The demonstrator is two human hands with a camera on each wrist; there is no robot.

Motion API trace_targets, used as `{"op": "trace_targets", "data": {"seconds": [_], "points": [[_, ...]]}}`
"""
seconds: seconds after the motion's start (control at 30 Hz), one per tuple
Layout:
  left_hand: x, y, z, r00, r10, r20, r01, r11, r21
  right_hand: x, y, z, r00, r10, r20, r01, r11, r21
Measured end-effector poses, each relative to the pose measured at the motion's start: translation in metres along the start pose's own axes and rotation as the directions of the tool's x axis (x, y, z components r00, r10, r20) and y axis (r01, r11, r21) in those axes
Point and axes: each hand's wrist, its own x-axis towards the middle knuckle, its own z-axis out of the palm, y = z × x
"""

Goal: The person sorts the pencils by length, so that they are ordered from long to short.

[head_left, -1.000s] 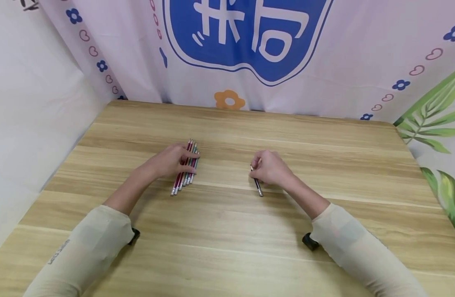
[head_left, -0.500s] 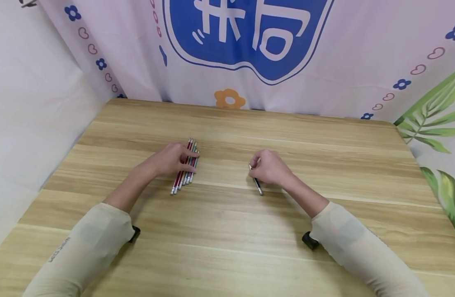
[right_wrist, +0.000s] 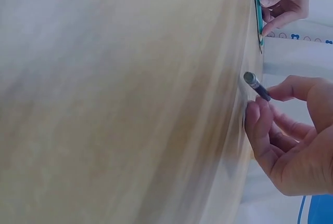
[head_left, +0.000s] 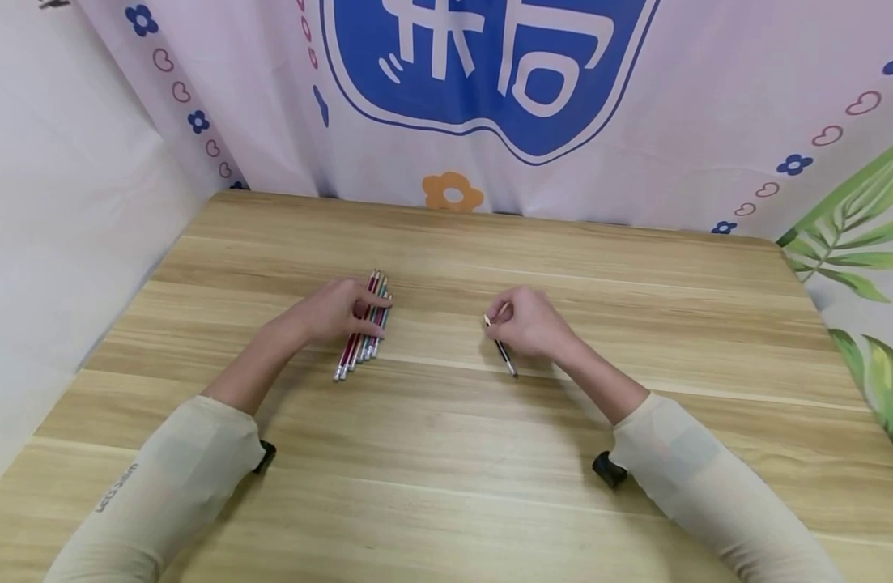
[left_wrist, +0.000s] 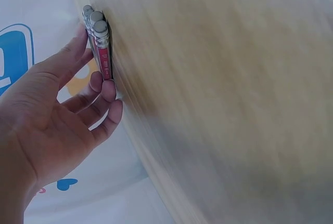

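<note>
A slanted row of pencils point(head_left: 349, 355), red, green and other colours with silver ferrules, lies side by side left of the table's middle. My left hand point(head_left: 328, 312) grips the row from its left side, thumb and fingers spanning its width. Several eraser ends cluster above a red pencil point(left_wrist: 103, 57) in the left wrist view. To the right, my right hand point(head_left: 532, 325) pinches a single dark pencil point(head_left: 503, 354) between thumb and fingers, its sharpened tip pointing away and its eraser end towards me. A green pencil point(right_wrist: 258, 13) at the row's edge shows in the right wrist view.
The wood-grain table point(head_left: 431, 453) spreads out around both hands. Behind it hangs a printed curtain point(head_left: 621, 178), with a white wall point(head_left: 67, 202) at the left. A black wrist device point(head_left: 610, 470) sits below the right sleeve, and another point(head_left: 265, 458) below the left.
My right hand has shifted slightly left and away, still pinching the dark pencil, whose pale tip now shows more. My left hand stays in place on the row of pencils.
</note>
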Motion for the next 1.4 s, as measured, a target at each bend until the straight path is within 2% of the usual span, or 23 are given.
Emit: {"op": "trace_targets", "data": {"seconds": [0.4, 0.83, 1.0, 1.13, 1.4], "points": [[0.000, 0.000, -0.002, 1.000, -0.015, 0.001, 0.015, 1.000, -0.025, 0.007, -0.007, -0.006, 0.997, -0.046, -0.060, 0.048, 0.998, 0.035], [0.001, -0.001, -0.001, 1.000, -0.022, 0.011, 0.022, 0.999, -0.042, 0.020, -0.013, 0.000, 1.000, 0.011, -0.017, -0.008, 0.983, 0.186], [0.002, -0.001, 0.000, 1.000, -0.017, 0.009, 0.018, 0.999, -0.044, 0.024, -0.015, 0.002, 1.000, 0.027, -0.012, -0.024, 0.977, 0.212], [0.002, -0.001, 0.000, 1.000, -0.015, 0.011, 0.015, 0.999, -0.048, 0.026, -0.015, 0.003, 0.999, 0.052, 0.010, -0.053, 0.961, 0.273], [0.001, -0.001, -0.001, 1.000, -0.017, 0.016, 0.018, 0.999, -0.040, 0.029, -0.017, 0.006, 0.993, 0.109, 0.053, -0.121, 0.902, 0.415]]}}
